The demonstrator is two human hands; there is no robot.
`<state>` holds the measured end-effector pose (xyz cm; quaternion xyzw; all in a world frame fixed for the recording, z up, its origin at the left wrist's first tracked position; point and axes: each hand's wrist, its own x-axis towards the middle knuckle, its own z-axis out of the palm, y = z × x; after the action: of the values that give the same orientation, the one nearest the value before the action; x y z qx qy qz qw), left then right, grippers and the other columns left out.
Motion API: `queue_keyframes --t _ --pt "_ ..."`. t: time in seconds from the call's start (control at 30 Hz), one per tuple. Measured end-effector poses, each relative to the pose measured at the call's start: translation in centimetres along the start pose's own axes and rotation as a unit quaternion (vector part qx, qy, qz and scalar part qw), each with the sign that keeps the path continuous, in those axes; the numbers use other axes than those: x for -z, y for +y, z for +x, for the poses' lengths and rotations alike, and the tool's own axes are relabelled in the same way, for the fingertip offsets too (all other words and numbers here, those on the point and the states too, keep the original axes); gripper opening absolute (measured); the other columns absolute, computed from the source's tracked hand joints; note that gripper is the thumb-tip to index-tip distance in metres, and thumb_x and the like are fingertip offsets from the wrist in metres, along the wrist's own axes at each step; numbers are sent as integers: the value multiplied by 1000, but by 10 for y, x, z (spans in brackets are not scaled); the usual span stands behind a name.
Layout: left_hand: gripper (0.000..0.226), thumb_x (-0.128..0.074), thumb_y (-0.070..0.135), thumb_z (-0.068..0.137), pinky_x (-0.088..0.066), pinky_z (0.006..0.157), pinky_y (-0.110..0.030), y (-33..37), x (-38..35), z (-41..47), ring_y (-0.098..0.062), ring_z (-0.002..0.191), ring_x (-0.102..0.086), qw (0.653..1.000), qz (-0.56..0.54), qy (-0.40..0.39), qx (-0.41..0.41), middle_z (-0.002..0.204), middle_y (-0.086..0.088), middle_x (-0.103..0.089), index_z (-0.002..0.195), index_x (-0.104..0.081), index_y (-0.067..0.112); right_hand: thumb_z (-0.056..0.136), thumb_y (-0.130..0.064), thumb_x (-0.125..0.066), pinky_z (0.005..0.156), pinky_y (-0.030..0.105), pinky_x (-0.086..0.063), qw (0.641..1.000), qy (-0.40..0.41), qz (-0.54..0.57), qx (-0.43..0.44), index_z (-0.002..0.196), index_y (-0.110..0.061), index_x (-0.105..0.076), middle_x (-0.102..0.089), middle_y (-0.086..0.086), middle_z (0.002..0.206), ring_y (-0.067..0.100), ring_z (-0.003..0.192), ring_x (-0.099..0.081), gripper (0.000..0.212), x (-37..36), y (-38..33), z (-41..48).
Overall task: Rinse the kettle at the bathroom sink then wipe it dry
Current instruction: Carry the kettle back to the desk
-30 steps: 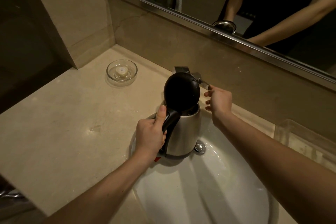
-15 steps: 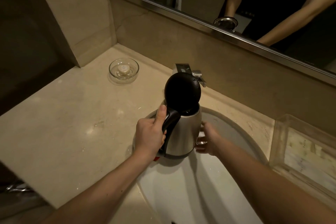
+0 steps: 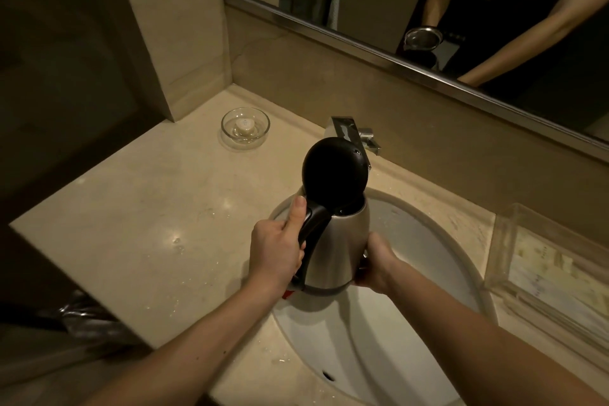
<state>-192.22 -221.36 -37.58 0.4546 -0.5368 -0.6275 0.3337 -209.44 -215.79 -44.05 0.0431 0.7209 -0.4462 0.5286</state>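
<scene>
A stainless steel kettle [image 3: 341,247] with a black handle and its black lid [image 3: 334,170] flipped open hangs upright over the left part of the white sink basin [image 3: 425,260]. My left hand [image 3: 276,249] grips the black handle, thumb on top. My right hand [image 3: 375,265] cups the kettle's lower right side, fingers hidden behind the body. The chrome tap [image 3: 357,133] stands just behind the lid; no water stream shows.
A glass dish [image 3: 245,125] with a small soap sits on the beige counter [image 3: 148,217] at the back left. A clear plastic tray [image 3: 547,270] stands right of the basin. A framed mirror [image 3: 412,3] lines the back wall. A dark bin bag [image 3: 85,320] hangs below the counter's left edge.
My right hand left the tap and came down to the kettle's lower right side. The kettle stayed in my left hand over the basin.
</scene>
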Motion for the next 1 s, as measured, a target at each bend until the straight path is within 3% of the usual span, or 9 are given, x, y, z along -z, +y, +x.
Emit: queue_keyframes --t 0.13,0.43,0.53,0.63,0.8,0.9,1.0 --pt "64 -47 65 78 -33 38 -23 23 9 -18 -15 32 -41 1000 -5 -2 -4 39 -2 -44 48 -52 8 96 -38 -42 81 50 -53 1000 -6 -12 24 102 -14 -59 -61 18 109 37 100 -57 30 -2 -4 -33" --pt "62 -45 68 75 -35 43 -24 101 36 -71 -17 36 -45 998 -6 15 -59 41 -3 -47 48 -54 13 98 -44 -39 77 46 -53 995 -37 -43 80 109 -8 -61 -64 22 108 37 99 -60 43 -12 -40 -131" --pt "61 -46 65 76 -35 43 -24 138 48 -88 -16 37 -45 996 -20 24 -80 42 -3 -47 50 -54 11 96 -42 -44 82 48 -54 994 -54 -27 92 111 -5 -63 -66 24 107 39 100 -62 44 -19 -60 -166" --pt "61 -50 64 77 -34 43 -25 182 61 -105 -17 37 -44 994 -43 31 -97 42 -4 -46 51 -55 10 92 -34 -47 78 46 -54 992 -75 -12 100 99 -4 -60 -67 25 100 42 94 -63 34 -29 -83 -207" --pt "60 -51 61 84 -32 43 -25 263 84 -130 -17 36 -42 987 -60 26 -146 44 -4 -45 59 -57 6 92 -33 -49 80 48 -53 983 -109 -17 149 105 -2 -60 -63 26 114 39 97 -61 35 -51 -129 -284" --pt "59 -55 61 83 -31 41 -24 306 97 -145 -17 34 -40 981 -81 30 -176 42 -3 -44 53 -55 10 91 -38 -48 77 47 -56 970 -120 -61 202 111 0 -61 -63 25 112 41 98 -62 45 -63 -156 -323" --pt "57 -56 57 88 -29 37 -21 344 108 -160 -15 33 -38 972 -108 60 -198 42 -1 -44 54 -52 11 90 -38 -52 69 45 -57 956 -137 -101 239 105 -3 -59 -61 23 110 40 94 -63 38 -70 -178 -365"
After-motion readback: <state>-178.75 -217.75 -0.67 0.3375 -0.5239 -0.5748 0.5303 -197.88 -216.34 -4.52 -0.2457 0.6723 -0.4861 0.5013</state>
